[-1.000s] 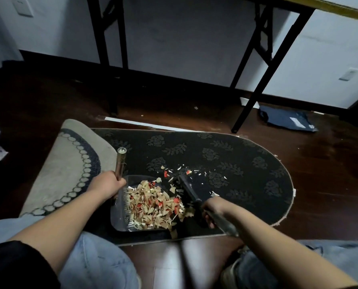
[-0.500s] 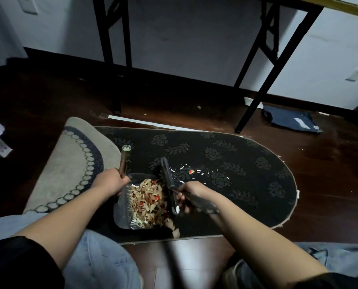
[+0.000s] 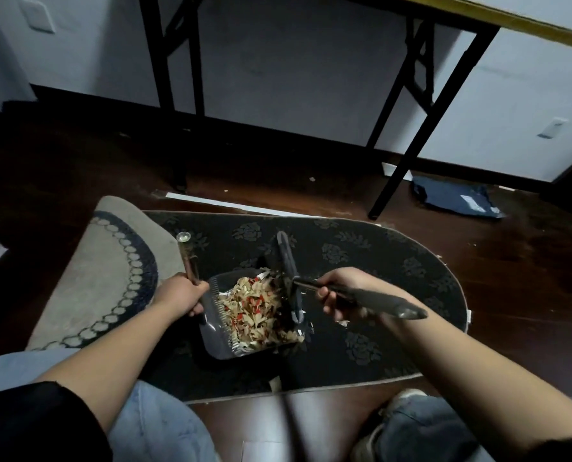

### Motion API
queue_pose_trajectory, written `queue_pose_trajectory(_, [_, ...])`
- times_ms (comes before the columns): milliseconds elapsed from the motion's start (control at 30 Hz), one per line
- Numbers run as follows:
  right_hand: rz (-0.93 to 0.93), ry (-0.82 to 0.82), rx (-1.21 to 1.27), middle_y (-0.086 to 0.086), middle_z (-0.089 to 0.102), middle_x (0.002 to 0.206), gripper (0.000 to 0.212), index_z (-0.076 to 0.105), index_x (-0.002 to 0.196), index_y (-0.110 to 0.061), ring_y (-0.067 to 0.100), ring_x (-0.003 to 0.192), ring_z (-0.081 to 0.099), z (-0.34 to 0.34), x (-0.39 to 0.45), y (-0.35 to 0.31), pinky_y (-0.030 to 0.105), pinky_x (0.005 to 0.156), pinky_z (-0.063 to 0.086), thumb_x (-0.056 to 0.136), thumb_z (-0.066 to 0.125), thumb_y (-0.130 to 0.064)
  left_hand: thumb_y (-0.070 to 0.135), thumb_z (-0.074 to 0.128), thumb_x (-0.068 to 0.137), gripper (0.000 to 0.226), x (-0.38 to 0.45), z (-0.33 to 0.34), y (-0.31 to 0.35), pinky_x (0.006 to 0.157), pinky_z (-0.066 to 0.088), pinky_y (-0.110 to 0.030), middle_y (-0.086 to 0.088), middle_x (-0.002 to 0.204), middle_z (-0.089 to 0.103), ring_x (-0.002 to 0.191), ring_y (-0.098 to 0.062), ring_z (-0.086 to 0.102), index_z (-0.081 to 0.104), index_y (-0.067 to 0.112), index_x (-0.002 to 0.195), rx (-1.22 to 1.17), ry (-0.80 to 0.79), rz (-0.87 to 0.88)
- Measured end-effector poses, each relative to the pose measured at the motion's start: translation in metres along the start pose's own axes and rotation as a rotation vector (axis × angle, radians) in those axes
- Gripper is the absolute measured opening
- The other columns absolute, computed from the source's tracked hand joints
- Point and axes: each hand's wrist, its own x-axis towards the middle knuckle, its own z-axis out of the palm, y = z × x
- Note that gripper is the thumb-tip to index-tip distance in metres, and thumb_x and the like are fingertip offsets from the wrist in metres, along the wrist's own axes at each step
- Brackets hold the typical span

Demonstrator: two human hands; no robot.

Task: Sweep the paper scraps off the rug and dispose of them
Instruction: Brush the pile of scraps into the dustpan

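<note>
Most of the risk here sits with the biggest things, so starting there: the dark rug [image 3: 361, 261] is a loose mat on a slick wooden floor [image 3: 511, 278], and I'd guess one hard drag of the brush could slide or bunch it and tip everything. Next down, the dustpan [image 3: 224, 341] is sitting on the rug loaded with a heaped pile of paper scraps [image 3: 254, 308], tan and white with red bits, pretty much all inside the pan, stacked up toward its open right edge. The left hand [image 3: 181, 295] is wrapped around the pan's upright handle [image 3: 188, 261], and if that wrist tilts even slightly when lifting, I reckon the pile slides straight back out. The right hand [image 3: 341, 295] is clenched around the brush [image 3: 288, 271] handle, with the brush head pressed up against the pan's mouth; yank it away fast and the bristles will probably flick scraps back onto the rug. A few little white pieces [image 3: 343, 323] lie just outside the lip near the right hand, easy to miss on that flowery pattern. As for what I can't make out: the whole scene is dim, the bristles are a dark blur against the dark rug, so I can't tell whether scraps are stuck in them or hiding under the brush. No bin is in view either, so where this gets dumped is anyone's guess, and the person's knees cover the rug's near edge.
</note>
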Motion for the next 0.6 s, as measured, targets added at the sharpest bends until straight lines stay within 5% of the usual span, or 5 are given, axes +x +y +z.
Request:
queue_pose_trajectory(67, [0.027,0.009,-0.043,-0.008,0.041,0.043,0.054,0.051,0.053,-0.018,0.008,0.034,0.051,-0.010,-0.007,-0.006,0.015,0.063,0.013,0.099,0.025,-0.030,0.029,0.054,0.092,0.026,0.002,0.003,0.001,0.072,0.058,-0.033,-0.004,0.051,0.067,0.047,-0.020,0.063,0.065,0.005,0.088,-0.040,0.007,-0.005])
queue_pose_trajectory(200, [0.051,0.001,-0.095,-0.007,0.039,0.039,0.054,0.046,0.054,-0.016,0.010,0.033,0.051,-0.019,-0.024,-0.014,0.018,0.042,0.038,0.101,0.023,-0.031,0.028,0.054,0.092,0.026,0.004,0.005,0.005,0.071,0.057,-0.031,-0.004,0.051,0.067,0.048,-0.022,0.062,0.062,0.006,0.080,-0.095,0.033,-0.019])
queue_pose_trajectory(333, [0.043,0.006,-0.053,-0.005,0.039,0.035,0.049,0.040,0.058,-0.013,0.009,0.028,0.045,-0.021,-0.041,-0.019,0.016,0.032,0.041,0.103,0.025,-0.028,0.025,0.054,0.093,0.023,0.005,0.005,0.004,0.067,0.055,-0.030,-0.002,0.047,0.065,0.046,-0.022,0.060,0.059,0.012,0.074,-0.152,0.044,-0.035])
queue_pose_trajectory(600, [-0.083,0.146,-0.046,-0.002,0.043,0.047,0.028,0.046,0.078,-0.013,0.007,0.027,0.037,-0.012,-0.042,-0.027,0.017,0.035,0.041,0.103,0.034,-0.018,0.027,0.053,0.091,0.027,0.004,0.007,0.006,0.067,0.053,-0.027,0.000,0.045,0.065,0.048,-0.022,0.062,0.064,0.010,0.073,-0.201,0.072,-0.064])
